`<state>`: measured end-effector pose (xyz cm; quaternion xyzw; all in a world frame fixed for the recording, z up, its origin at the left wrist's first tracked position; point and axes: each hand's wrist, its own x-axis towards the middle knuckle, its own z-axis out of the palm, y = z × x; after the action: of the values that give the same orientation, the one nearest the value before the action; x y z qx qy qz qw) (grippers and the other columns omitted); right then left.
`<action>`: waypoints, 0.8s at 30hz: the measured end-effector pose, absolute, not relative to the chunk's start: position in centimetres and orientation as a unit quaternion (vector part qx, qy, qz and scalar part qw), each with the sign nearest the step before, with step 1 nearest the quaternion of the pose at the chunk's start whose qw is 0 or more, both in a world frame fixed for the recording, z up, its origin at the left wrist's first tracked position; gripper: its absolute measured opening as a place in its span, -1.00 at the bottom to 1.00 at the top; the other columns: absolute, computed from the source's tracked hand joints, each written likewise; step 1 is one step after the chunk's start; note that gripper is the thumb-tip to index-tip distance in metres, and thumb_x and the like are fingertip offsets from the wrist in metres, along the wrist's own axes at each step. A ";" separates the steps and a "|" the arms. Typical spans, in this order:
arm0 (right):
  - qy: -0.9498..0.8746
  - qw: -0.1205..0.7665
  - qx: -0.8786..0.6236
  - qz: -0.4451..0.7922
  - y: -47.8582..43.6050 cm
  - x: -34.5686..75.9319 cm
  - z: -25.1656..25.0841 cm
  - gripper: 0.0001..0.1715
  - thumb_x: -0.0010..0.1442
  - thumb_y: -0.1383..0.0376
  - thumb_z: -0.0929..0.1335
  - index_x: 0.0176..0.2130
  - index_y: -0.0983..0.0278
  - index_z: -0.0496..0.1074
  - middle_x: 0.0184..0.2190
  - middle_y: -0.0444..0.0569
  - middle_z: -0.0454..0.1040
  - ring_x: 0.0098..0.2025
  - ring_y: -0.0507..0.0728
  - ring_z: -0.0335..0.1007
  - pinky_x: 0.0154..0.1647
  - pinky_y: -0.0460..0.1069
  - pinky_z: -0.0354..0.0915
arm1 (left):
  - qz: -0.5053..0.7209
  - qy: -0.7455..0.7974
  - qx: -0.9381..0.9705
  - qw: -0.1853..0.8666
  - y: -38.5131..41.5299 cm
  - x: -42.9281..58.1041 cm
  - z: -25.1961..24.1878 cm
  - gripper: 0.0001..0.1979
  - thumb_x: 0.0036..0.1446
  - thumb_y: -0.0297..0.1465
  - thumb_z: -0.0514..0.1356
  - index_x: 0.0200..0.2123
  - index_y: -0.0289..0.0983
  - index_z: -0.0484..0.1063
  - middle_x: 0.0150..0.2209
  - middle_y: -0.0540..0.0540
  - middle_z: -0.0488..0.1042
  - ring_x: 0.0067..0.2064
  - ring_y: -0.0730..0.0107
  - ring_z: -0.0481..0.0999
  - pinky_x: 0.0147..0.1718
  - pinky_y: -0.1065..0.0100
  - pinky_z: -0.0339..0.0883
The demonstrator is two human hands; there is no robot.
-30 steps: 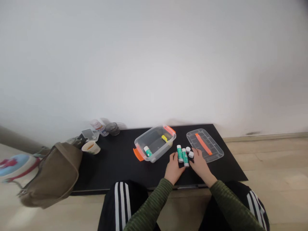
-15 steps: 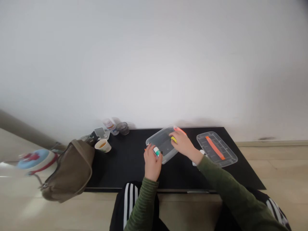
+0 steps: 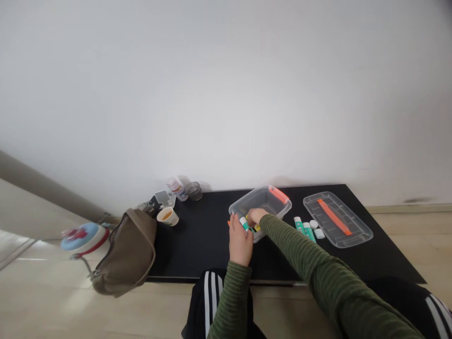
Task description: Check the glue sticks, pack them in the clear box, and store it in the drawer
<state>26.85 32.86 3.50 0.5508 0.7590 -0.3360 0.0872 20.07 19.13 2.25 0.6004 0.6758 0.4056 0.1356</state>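
Box (image 3: 247, 201): one, clear, lidless, on the black table (image 3: 201, 249); orange clip (image 3: 278, 194) at its far right end.

Left hand (image 3: 241, 245): at the near left end of the box, fingers extended, thumb apart. Whether it grips the wall or the tube there cannot be told.

Right hand (image 3: 256, 216): reaching inside the box, fingers bent downward beside the yellow piece (image 3: 257, 228); their tips are hidden, so any hold cannot be told.

Tube (image 3: 243, 222): one, green and white, in the box, between the hands.

Loose tubes (image 3: 308, 230): two, green and white, lying side by side on the table, right of the box.

Caps (image 3: 319, 233): two, white, just beside these.

Lid (image 3: 357, 230): one, clear, flat at the right, with orange strip (image 3: 334, 217).

Cup (image 3: 168, 217): one, paper, amber liquid inside, far left of the box, near the bag (image 3: 129, 252).
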 end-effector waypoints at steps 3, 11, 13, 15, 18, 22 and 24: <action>0.740 0.158 0.546 -0.361 33.0 26.4 3.6 -0.71 -0.09 0.23 0.49 -0.34 0.37 0.55 -0.45 0.09 0.56 -0.31 0.30 0.55 -0.29 0.10 0.43 | 0.401 0.687 0.592 0.132 19.1 20.5 2.0 -0.33 0.10 -0.51 0.05 0.30 -0.38 0.01 0.33 -0.40 0.05 0.39 0.01 -0.03 0.31 -0.09 -0.04; 0.727 0.193 0.485 -0.445 32.9 28.2 3.7 -0.71 -0.20 0.28 0.53 -0.41 0.33 0.49 -0.55 -0.10 0.49 -0.46 0.12 0.47 -0.44 -0.06 0.38 | 0.379 0.698 0.602 0.085 18.2 21.9 2.6 -0.41 0.11 -0.57 0.01 0.25 -0.42 0.10 0.30 -0.41 0.12 0.40 0.03 -0.06 0.31 -0.08 -0.02; 0.731 0.174 0.478 -0.455 32.8 28.4 3.9 -0.73 -0.21 0.31 0.53 -0.45 0.33 0.46 -0.58 -0.14 0.44 -0.48 0.08 0.43 -0.46 -0.09 0.34 | 0.372 0.703 0.600 0.086 18.1 22.1 2.7 -0.39 0.09 -0.58 0.02 0.26 -0.42 0.10 0.32 -0.41 0.10 0.41 0.03 -0.09 0.32 -0.07 -0.03; 0.734 0.149 0.472 -0.465 32.7 28.8 4.4 -0.74 -0.21 0.33 0.53 -0.48 0.33 0.43 -0.61 -0.17 0.40 -0.50 0.05 0.38 -0.49 -0.10 0.30 | 0.373 0.704 0.597 0.093 18.3 22.0 2.7 -0.36 0.07 -0.59 0.03 0.27 -0.40 0.09 0.33 -0.38 0.08 0.41 0.03 -0.09 0.32 -0.07 -0.03; 0.737 0.090 0.447 -0.499 32.6 30.1 6.0 -0.75 -0.16 0.35 0.51 -0.43 0.33 0.41 -0.56 -0.19 0.40 -0.48 0.02 0.35 -0.49 -0.12 0.26 | 0.383 0.708 0.583 0.112 18.8 21.4 2.7 -0.33 0.05 -0.60 0.03 0.28 -0.39 0.08 0.34 -0.37 0.08 0.40 0.04 -0.07 0.32 -0.06 -0.05; 0.730 -0.073 0.391 -0.556 31.9 32.8 8.7 -0.56 -0.12 0.37 0.50 -0.21 0.27 0.35 -0.36 -0.19 0.44 -0.34 0.01 0.37 -0.39 -0.13 0.29 | 0.440 0.687 0.565 0.119 19.1 20.7 3.6 -0.33 0.07 -0.56 0.02 0.29 -0.38 0.06 0.33 -0.38 0.08 0.40 0.03 -0.05 0.33 -0.09 -0.16; 0.698 -0.213 0.351 -0.587 30.4 34.2 9.9 -0.45 -0.14 0.35 0.51 -0.16 0.25 0.29 -0.30 -0.18 0.42 -0.30 0.03 0.38 -0.32 -0.10 0.33 | 0.501 0.629 0.585 0.105 18.5 21.1 4.6 -0.30 0.06 -0.55 0.03 0.31 -0.31 0.02 0.36 -0.30 0.02 0.41 0.06 -0.08 0.34 -0.09 -0.21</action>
<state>34.21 30.40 9.86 0.3506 0.6981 -0.5871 -0.2126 21.15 18.52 4.58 0.5852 0.6290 0.5009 0.1046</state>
